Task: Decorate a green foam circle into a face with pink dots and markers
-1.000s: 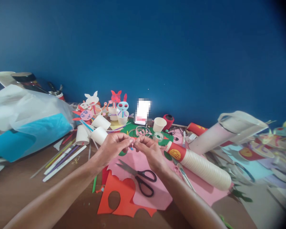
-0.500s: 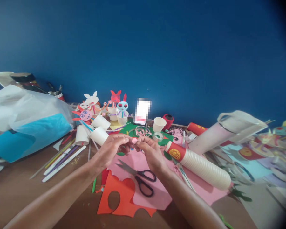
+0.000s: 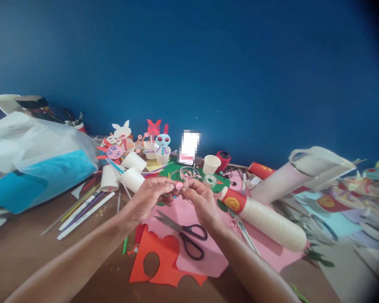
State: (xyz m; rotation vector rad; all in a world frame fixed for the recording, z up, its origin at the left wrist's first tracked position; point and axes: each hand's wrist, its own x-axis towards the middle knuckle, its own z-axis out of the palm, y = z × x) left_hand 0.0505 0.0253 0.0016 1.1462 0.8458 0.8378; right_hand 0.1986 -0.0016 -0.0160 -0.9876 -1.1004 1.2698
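A small round pink paper piece is pinched between the fingertips of my left hand and my right hand, which nearly meet above the craft paper. Both hands are closed, and the lower fingers of each are partly hidden. Beneath them lies a sheet of pink paper with black-handled scissors resting on it, blades slightly apart. An orange-red paper scrap with a round hole sits by the scissors. Behind my hands are a roll of clear tape and green paper.
Paper-cup animal figures and tipped white cups stand at back left. Pens and a plastic bag lie left. A stack of paper cups, a utility knife and a white flask are right. A lit phone leans on the blue wall.
Almost nothing differs. My fingers stay on the pink paper piece, and the whole view has shifted very slightly.
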